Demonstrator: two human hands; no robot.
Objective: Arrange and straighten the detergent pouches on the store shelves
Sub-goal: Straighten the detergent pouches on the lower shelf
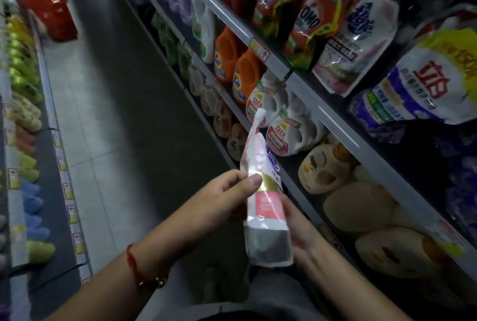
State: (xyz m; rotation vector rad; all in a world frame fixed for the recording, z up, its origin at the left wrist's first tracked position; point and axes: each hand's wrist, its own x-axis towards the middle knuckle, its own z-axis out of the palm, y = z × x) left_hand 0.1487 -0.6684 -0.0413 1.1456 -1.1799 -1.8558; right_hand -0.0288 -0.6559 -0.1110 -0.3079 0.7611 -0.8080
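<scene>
Grey metal shelves (304, 88) run up the right side, packed with pouches and jugs, and out in the aisle both hands have one pouch (260, 191) held clear of them, spout up, tilted a touch left. Top shelf, the red pouches (304, 19) and a white one (358, 37) lean at odd angles, so that row looks the likely home. Left hand (222, 191) pinches the pouch's middle, thumb on the gold band; right hand (296, 227) cups behind the lower half, fingers wrapped on it. Soft film, liquid inside, I'd judge it floppy, bottom-heavy and a bit slick, so support the base and steady it below the spout. Small red cord (133, 264) on the left wrist
</scene>
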